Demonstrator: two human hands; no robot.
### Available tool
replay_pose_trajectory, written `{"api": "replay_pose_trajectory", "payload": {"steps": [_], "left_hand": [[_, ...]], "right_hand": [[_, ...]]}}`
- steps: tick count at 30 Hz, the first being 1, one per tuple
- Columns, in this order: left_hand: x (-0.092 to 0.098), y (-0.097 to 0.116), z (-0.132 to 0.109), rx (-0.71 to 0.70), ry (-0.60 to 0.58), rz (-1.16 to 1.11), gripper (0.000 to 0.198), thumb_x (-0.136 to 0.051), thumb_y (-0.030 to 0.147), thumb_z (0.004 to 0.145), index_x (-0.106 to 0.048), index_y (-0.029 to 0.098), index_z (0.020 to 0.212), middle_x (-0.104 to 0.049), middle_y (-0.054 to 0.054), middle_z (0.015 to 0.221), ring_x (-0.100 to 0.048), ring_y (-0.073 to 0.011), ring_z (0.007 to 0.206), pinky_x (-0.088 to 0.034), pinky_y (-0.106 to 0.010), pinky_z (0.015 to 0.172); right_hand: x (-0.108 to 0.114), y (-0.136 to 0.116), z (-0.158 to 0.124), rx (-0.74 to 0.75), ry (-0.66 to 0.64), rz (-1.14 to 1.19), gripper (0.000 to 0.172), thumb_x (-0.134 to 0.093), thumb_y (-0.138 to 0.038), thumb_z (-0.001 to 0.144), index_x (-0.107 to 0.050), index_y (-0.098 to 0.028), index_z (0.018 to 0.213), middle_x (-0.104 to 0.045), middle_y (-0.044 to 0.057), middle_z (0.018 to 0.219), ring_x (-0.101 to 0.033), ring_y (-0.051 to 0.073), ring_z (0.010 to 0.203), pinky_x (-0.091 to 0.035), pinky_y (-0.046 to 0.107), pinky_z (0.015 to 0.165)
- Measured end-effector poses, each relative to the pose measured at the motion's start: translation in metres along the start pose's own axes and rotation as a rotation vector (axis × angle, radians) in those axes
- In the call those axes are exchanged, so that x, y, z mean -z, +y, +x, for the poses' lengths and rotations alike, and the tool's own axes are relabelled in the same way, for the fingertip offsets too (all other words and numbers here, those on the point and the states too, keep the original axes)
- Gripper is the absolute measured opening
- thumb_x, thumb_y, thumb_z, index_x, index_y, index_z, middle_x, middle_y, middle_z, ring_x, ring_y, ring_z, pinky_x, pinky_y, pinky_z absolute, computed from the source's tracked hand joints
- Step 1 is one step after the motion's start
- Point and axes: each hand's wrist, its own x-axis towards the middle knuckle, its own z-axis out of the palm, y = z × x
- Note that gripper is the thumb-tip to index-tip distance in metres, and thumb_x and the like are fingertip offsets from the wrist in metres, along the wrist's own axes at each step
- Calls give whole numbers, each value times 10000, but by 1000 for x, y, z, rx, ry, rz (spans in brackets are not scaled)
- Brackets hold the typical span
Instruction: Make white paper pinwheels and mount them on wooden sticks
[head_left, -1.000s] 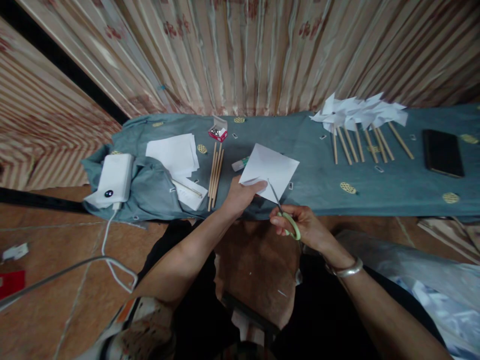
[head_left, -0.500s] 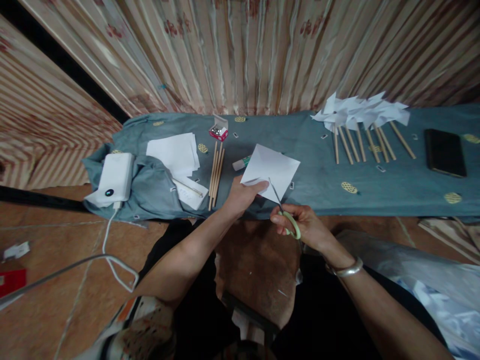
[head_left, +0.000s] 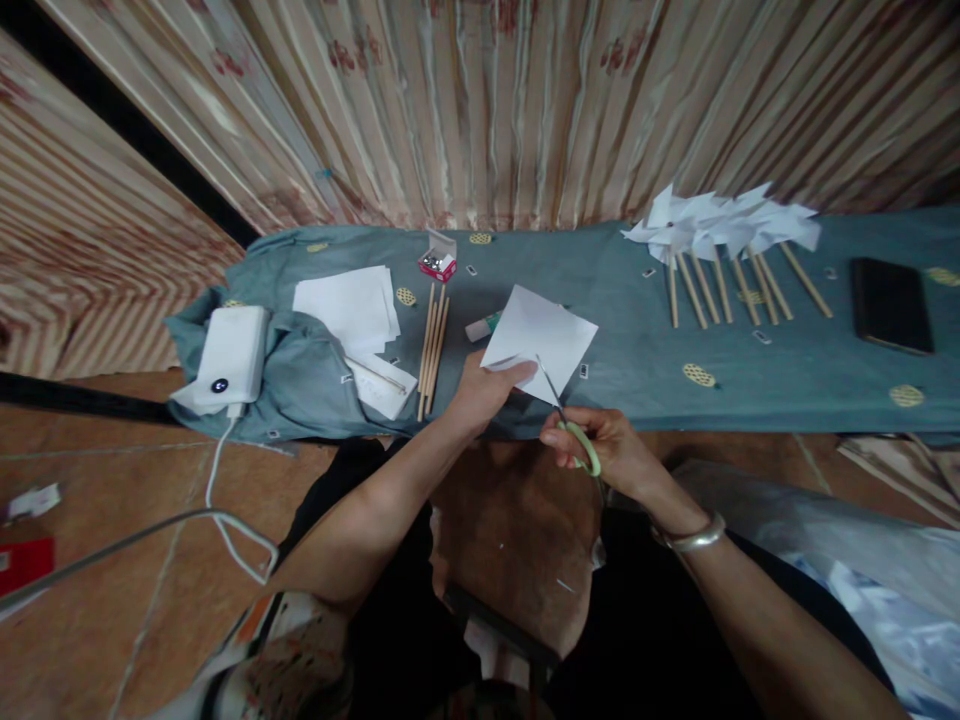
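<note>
My left hand (head_left: 484, 390) pinches the lower left corner of a white square sheet of paper (head_left: 544, 335), thumb on top. In my right hand (head_left: 592, 440) is a pair of scissors (head_left: 582, 448) with light green handles. Their blades lie at the lower part of the sheet, pointing up toward its middle. A glue stick (head_left: 482, 327) is partly hidden behind the paper. To the left lie several wooden sticks (head_left: 431, 350) side by side. Behind them stands a small red box (head_left: 437, 262) with its lid up and shiny metal pins inside.
White paper pinwheels (head_left: 720, 225) on wooden sticks lie at the right, beside a dark phone (head_left: 891, 305). At the left are loose white sheets (head_left: 349, 305), a small white pad (head_left: 381, 385) with a pen-like item, and a cabled power bank (head_left: 232, 355).
The sheet has shifted very slightly left. Both hands and the scissors stay almost in the same place.
</note>
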Motion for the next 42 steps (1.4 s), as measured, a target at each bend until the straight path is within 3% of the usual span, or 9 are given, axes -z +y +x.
{"api": "replay_pose_trajectory", "payload": {"steps": [8,12,19,25,34,38,42], "left_hand": [[4,2,7,-18,22,-10,293,-810,289,491,-684,142,711,-692,-28,729,-615,-166,665,-491,-286,629],[8,7,11,-66,61,-57,320,-822,279,494,-707,137,757,-721,-53,792,-649,-193,740,-519,-309,694],[12,5,12,-59,40,10,300,-820,252,500,-717,131,754,-720,-49,784,-641,-179,723,-516,-307,714],[7,5,3,35,-159,263,186,-786,150,495,-684,139,650,-650,1,632,-577,-152,622,-462,-265,619],[0,-4,-5,25,-403,311,219,-740,130,508,-707,142,724,-655,13,664,-570,-144,624,-452,-246,612],[1,-3,-3,69,-361,292,148,-751,184,500,-690,140,628,-625,13,587,-564,-147,589,-425,-241,584],[-3,3,-3,149,-316,-22,306,-779,415,572,-721,142,698,-698,-53,689,-623,-188,666,-466,-276,630]], "right_hand": [[6,4,-3,81,-77,-54,398,-718,-580,733,-670,-187,778,-601,-19,605,-534,94,547,-426,215,526],[16,-2,-6,82,-55,-67,436,-722,-620,703,-669,-193,773,-617,-7,607,-556,110,553,-458,236,537],[43,-9,-4,167,235,-30,440,-719,-628,706,-678,-209,834,-673,19,674,-579,128,596,-455,251,556],[53,-13,2,237,451,144,478,-745,-623,671,-671,-226,928,-699,31,751,-614,152,646,-480,284,616],[57,-15,12,153,330,143,433,-853,-451,546,-692,-218,875,-623,-34,666,-537,116,574,-422,257,548],[52,-12,14,117,276,259,400,-865,-325,509,-690,-210,849,-653,-43,702,-549,104,588,-437,243,569],[47,-10,18,139,403,403,383,-844,-288,515,-682,-204,852,-642,-48,687,-519,97,578,-396,236,539]]}}
